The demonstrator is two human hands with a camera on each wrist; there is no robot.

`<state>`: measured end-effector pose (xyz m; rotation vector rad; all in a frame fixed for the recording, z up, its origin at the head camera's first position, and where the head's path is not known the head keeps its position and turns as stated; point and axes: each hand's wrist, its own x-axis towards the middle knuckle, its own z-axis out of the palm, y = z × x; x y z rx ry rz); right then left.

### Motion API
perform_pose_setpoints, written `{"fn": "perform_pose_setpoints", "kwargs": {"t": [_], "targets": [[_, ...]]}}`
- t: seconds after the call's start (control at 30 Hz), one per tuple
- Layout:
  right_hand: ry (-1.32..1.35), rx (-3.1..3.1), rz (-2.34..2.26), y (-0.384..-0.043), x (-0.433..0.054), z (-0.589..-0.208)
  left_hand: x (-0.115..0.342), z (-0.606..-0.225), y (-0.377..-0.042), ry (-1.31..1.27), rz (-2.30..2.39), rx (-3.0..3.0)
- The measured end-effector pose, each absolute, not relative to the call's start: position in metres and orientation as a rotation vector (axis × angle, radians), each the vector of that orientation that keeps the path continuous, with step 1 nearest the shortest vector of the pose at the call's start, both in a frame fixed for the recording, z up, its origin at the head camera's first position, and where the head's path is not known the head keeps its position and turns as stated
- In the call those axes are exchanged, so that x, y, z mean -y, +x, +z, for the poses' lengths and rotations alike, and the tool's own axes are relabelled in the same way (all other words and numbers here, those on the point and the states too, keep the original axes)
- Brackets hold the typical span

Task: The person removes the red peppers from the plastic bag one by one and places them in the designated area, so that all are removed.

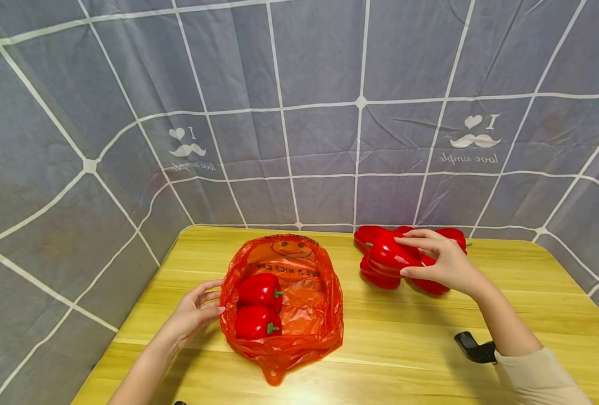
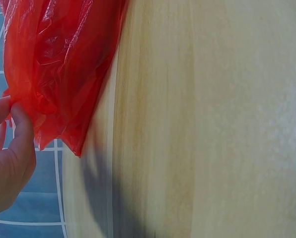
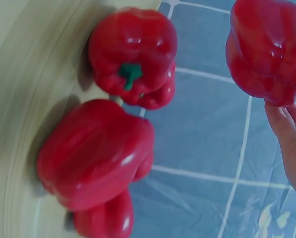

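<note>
A red plastic bag point(image 1: 306, 344) stands with its mouth spread on the table, and two red bell peppers point(image 1: 255, 323) with green stems lie in its left part. At the bag's left rim, my left hand point(image 1: 194, 314) pinches the thin plastic; the left wrist view shows thumb and fingers on the bag point(image 2: 63, 74). My right hand point(image 1: 448, 262) grips another red bell pepper point(image 1: 391, 253) between thumb and fingers. In the right wrist view this held pepper point(image 3: 267, 47) is off the table, apart from the several loose peppers point(image 3: 96, 156) near it.
The loose bell peppers point(image 1: 380, 278) are grouped at the back right of the yellow wooden table point(image 1: 360, 349). Behind it hangs a grey cloth point(image 1: 319, 140) with white lines. A black curved object point(image 1: 473, 349) is by the right forearm.
</note>
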<state>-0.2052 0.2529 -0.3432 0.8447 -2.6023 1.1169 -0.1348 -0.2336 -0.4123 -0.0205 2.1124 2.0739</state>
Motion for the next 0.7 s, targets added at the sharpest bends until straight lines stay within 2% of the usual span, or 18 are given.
{"fn": "perform_pose_setpoints", "kwargs": {"t": [0.47, 0.7], "targets": [[0.851, 2.503, 1.171, -0.203, -0.286, -0.348, 0.233, -0.413, -0.134, -0.027, 2.081, -2.122], [0.770, 2.532, 1.127, -0.201, -0.302, -0.348, 0.233, -0.413, -0.135, -0.022, 2.074, -2.130]]}}
